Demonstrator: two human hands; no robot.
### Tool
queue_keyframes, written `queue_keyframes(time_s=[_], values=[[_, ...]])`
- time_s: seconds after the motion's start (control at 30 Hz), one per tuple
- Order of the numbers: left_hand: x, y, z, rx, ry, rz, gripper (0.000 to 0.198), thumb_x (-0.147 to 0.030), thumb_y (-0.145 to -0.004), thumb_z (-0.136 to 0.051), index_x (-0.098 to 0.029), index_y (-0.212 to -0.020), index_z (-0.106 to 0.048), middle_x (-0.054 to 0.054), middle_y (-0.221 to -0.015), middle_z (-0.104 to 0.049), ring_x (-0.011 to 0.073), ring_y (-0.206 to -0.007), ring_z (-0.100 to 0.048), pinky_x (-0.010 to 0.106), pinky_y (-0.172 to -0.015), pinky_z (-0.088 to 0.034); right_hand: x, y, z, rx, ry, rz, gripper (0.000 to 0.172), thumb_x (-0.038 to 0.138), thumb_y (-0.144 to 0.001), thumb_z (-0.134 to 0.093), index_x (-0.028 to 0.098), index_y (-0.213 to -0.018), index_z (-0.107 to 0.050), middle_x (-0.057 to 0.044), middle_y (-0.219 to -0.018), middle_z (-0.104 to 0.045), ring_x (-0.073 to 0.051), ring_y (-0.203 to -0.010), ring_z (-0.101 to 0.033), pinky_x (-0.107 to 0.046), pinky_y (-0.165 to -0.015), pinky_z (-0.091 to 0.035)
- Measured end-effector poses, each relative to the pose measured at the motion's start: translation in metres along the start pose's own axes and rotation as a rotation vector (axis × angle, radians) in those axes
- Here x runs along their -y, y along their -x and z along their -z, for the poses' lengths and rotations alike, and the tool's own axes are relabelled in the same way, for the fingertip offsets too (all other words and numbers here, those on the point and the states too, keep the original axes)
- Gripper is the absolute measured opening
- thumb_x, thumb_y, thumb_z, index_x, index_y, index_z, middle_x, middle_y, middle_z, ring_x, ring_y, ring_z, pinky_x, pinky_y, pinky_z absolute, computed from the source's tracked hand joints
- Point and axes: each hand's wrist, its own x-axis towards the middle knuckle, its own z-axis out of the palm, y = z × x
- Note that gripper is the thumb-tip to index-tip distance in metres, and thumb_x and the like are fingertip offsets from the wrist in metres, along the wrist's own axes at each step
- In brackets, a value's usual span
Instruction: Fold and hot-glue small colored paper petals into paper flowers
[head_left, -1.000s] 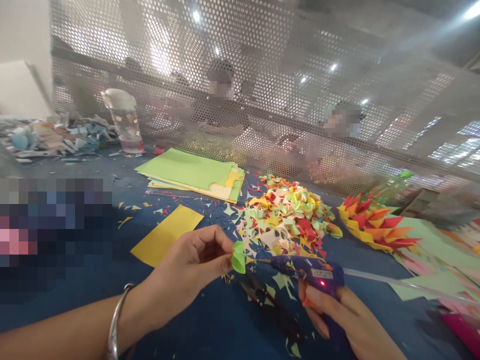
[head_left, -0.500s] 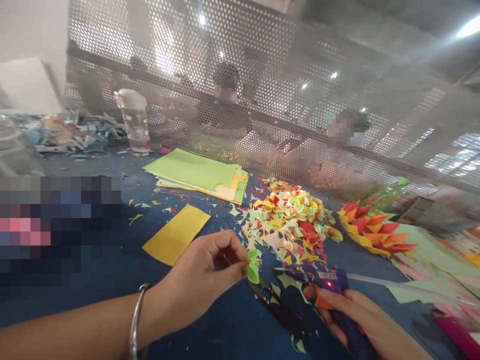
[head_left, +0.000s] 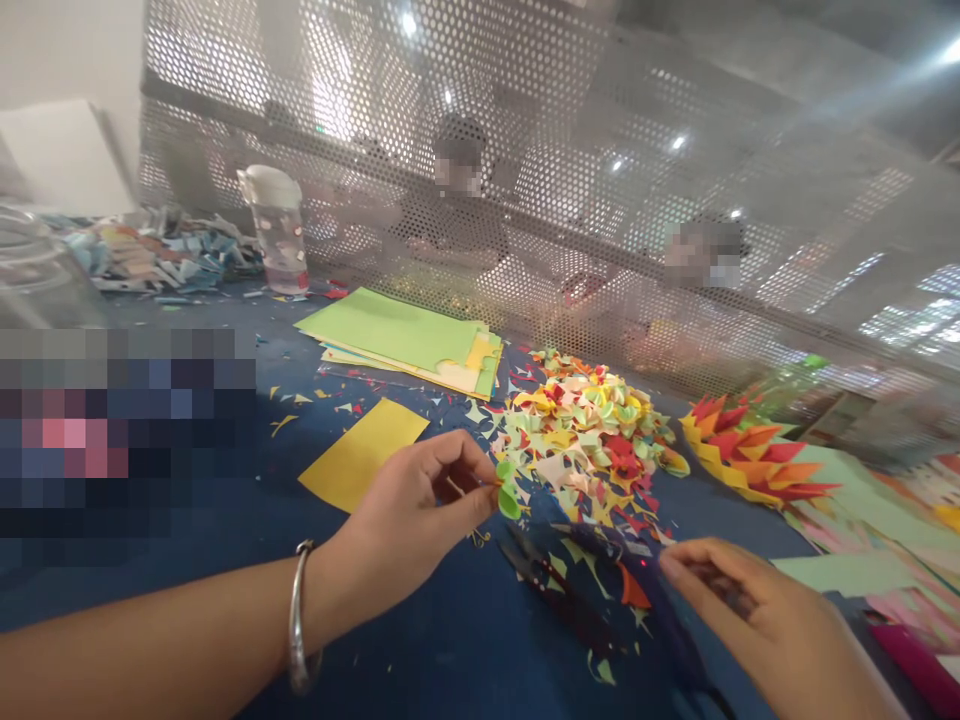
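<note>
My left hand (head_left: 409, 520) pinches a small folded green paper piece (head_left: 508, 491) between thumb and fingertips, just above the blue table (head_left: 225, 560). A metal bangle (head_left: 300, 630) sits on that wrist. The purple glue gun (head_left: 637, 585) with an orange trigger lies flat on the table, its nozzle pointing left toward the green piece. My right hand (head_left: 757, 615) hovers over the gun's handle with fingers loosely apart and none on the trigger. A heap of folded coloured paper pieces (head_left: 592, 430) lies just behind.
Dark scissors (head_left: 544, 585) lie among paper scraps. A yellow sheet (head_left: 360, 455), a stack of green and yellow sheets (head_left: 405, 340), a red-orange-yellow spiky paper piece (head_left: 750, 450) and a clear bottle (head_left: 279, 230) stand around. Behind a perforated metal screen (head_left: 525, 150) sit other people.
My right hand has laid the glue gun down on the table and loosened off it. My left hand with the green piece has drawn slightly up and back from the nozzle.
</note>
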Motion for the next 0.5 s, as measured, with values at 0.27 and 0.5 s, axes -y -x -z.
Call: queue_keyframes(time_s=[0.27,0.5], values=[[-0.003,-0.001,0.005,-0.048,-0.181,-0.095,0.008,-0.026,-0.082,-0.059,-0.018,-0.082,-0.058,0.000,-0.074,-0.061,0.0129,-0.066,-0.056,0.024,-0.060,-0.044,0.084,0.001,-0.052,0.203,0.086,0.545,0.015,0.021,-0.091,-0.051,0.020,-0.089,-0.066,-0.005,-0.082,-0.067,-0.019,-0.070,-0.064,-0.031,-0.064,-0.049],[-0.007,-0.001,0.007,-0.050,-0.157,-0.075,0.002,-0.020,-0.079,-0.059,-0.019,-0.081,-0.058,-0.001,-0.073,-0.061,0.0130,-0.066,-0.057,0.026,-0.063,-0.046,0.100,-0.016,-0.079,0.233,0.154,0.495,0.015,0.011,-0.088,-0.054,0.016,-0.092,-0.067,-0.008,-0.088,-0.070,-0.024,-0.080,-0.068,-0.036,-0.072,-0.052]])
